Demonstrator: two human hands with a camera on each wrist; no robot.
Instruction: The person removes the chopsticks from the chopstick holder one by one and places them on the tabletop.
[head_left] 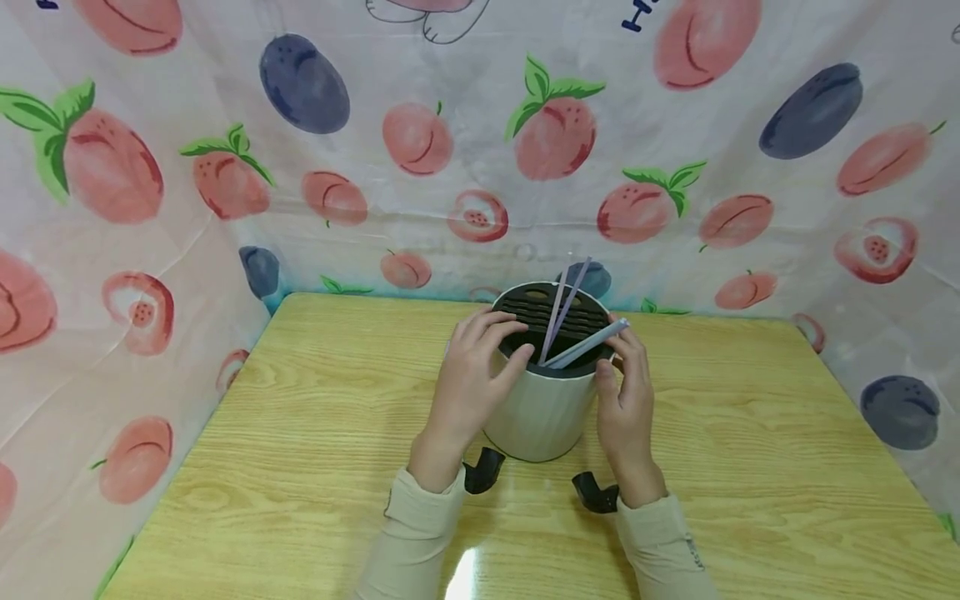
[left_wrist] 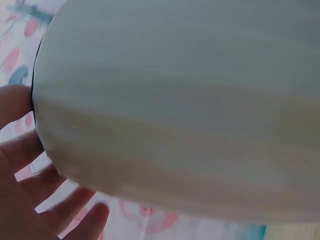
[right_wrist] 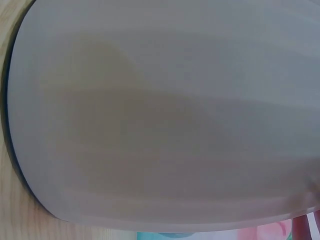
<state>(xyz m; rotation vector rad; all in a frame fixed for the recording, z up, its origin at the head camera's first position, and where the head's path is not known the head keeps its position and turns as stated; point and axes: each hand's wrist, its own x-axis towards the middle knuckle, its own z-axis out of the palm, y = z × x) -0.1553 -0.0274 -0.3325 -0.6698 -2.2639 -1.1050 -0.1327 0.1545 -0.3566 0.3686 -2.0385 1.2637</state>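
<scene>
On the worktop, the utensil holder is held at its rim by the part-curled left grip and, seemingly, the part-curled right grip; straws could be spilled by tilting.

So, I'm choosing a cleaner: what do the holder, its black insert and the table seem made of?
Holder: probably plastic, smooth and softly matte, judging by its diffuse shading; coated metal is possible. Insert: likely plastic, dull, with regular, moulded-looking ridges. Table: wood or wood-print laminate, glossy; grain and a bright glare show, but can't settle which.
</scene>
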